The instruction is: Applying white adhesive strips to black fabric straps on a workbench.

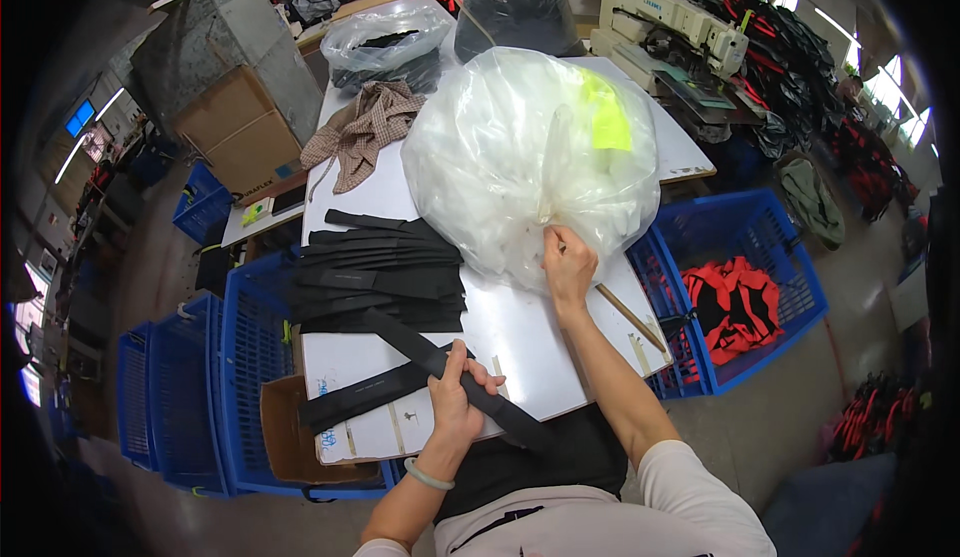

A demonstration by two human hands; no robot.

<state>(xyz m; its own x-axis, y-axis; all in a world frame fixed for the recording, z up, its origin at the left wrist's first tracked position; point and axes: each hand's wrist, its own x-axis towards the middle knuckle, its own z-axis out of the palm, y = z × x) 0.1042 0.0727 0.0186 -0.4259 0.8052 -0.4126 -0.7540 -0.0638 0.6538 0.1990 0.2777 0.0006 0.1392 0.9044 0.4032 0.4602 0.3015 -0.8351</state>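
Observation:
My left hand [457, 397] grips a long black fabric strip [520, 419] that crosses another black strip [365, 395] near the front edge of the white table [520, 332]. A stack of several similar black strips [380, 272] lies just beyond it. My right hand [568, 265] pinches the near side of a large clear plastic bag [520, 147] full of white material; a yellow-green tag [610, 122] sticks to the bag.
A checked cloth [362, 132] and more filled bags [390, 42] lie at the table's far end. Blue crates [250, 357] stand on the left; another blue crate [770, 257] on the right holds red-black items. A sewing machine [670, 22] is beyond. A wooden stick [632, 319] lies by the table's right edge.

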